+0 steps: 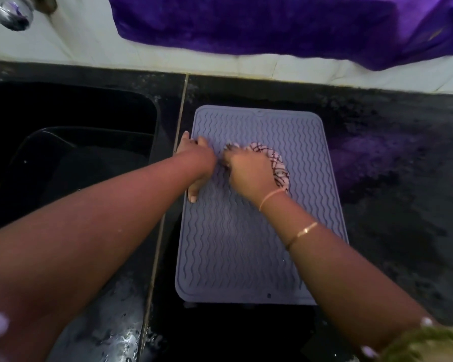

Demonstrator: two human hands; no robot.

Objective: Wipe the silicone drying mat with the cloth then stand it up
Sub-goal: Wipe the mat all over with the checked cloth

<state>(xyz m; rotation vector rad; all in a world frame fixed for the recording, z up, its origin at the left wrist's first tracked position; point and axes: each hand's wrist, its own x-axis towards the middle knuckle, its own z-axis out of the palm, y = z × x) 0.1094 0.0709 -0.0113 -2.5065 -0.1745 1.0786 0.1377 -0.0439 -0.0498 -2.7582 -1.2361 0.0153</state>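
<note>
Right hand (249, 171) grips cloth (278, 163) on mat (246, 246); left hand (192, 150) presses its edge.

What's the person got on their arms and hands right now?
Both forearms are bare. Behind the right hand, the wrist carries a thin orange thread band, and a slim gold bracelet sits farther up the forearm. The left hand shows no jewellery, and its thumbnail looks pale. Some green fabric shows near the right elbow.

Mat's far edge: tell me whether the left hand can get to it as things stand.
Probably yes. The left hand rests on the left edge of the mat, and only bare mat lies between it and the far edge. The right hand and cloth sit further right, out of that path.
</note>
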